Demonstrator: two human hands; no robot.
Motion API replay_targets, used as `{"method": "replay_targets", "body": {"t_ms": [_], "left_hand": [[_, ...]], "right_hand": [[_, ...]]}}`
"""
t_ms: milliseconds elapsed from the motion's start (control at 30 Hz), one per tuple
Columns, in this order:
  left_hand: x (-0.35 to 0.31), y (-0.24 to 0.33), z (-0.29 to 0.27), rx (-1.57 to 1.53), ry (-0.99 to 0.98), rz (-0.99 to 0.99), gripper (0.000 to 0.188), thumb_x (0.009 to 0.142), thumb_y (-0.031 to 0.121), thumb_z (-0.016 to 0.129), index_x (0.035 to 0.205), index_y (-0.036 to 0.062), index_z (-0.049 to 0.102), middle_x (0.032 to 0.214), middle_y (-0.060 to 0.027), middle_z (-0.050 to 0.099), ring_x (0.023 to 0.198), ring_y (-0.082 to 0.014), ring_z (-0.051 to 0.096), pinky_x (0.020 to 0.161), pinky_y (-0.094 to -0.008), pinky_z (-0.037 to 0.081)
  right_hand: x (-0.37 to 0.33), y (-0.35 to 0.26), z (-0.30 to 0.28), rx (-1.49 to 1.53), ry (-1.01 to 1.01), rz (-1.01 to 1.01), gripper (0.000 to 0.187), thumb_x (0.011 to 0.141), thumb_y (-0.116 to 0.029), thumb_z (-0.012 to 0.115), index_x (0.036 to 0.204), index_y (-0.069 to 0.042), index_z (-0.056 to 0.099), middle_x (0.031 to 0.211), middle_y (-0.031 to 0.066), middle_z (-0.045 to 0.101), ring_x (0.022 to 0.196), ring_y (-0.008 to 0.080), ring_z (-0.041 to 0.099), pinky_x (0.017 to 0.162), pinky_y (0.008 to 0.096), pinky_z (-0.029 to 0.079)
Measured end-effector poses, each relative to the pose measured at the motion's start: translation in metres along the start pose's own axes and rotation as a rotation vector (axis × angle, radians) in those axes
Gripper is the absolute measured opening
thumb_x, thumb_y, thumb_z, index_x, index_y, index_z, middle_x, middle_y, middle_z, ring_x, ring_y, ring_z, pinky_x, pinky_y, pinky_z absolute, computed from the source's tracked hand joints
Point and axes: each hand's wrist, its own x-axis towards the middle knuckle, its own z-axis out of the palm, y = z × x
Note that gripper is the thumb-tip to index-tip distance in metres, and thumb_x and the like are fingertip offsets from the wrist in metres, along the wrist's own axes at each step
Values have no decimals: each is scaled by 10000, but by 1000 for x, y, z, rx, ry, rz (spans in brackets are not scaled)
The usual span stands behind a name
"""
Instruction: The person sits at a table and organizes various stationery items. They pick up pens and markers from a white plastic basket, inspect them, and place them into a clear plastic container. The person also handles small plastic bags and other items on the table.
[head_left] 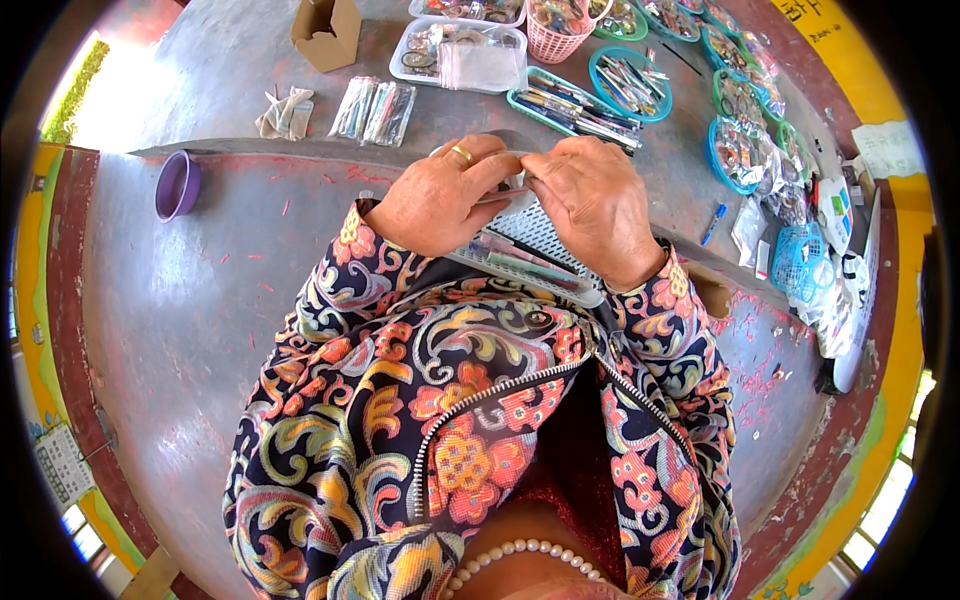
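My left hand (440,197), with a gold ring on one finger, is closed at chest height. My right hand (597,205) meets it at the fingertips, also closed. Pinched between them is a thin, see-through plastic piece (518,200), perhaps a small bag; the fingers hide most of it. Directly below the hands, a light blue plastic basket (543,236) rests against my body. Slim packets that look like bagged pens (520,262) lie in it. Sleeves and jacket front cover part of the basket.
On the ledge ahead are bagged pens (373,112), a crumpled cloth (285,113), a cardboard box (326,32), a white tub (398,66), a green tray of pens (520,99) and a pink basket (556,46). Several filled baskets line the right. A purple bowl (177,187) sits left.
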Motion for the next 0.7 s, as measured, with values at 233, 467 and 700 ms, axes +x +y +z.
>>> {"method": "replay_targets", "body": {"t_ms": [233,467,700], "left_hand": [[1,0,-1,-5,-1,-10,399,761,75,697,1125,41,535,1151,-157,533,892,-322,600,737,-363,522],[3,3,-1,37,-29,3,391,800,130,653,1174,140,538,1199,-195,510,975,-387,580,743,-417,519],[1,2,1,131,-56,50,377,800,133,648,1165,171,562,1226,-175,505,987,-368,584,767,-408,524]], "right_hand": [[-2,-7,2,98,-23,209,270,734,-51,698,987,-44,604,843,88,647,825,282,624,713,372,458],[-7,-7,7,234,-30,320,354,739,10,637,1077,-32,540,926,138,639,811,303,633,744,392,474],[-6,-4,-10,112,-114,68,438,705,56,561,1131,-34,510,838,131,583,818,322,566,723,416,455]]}}
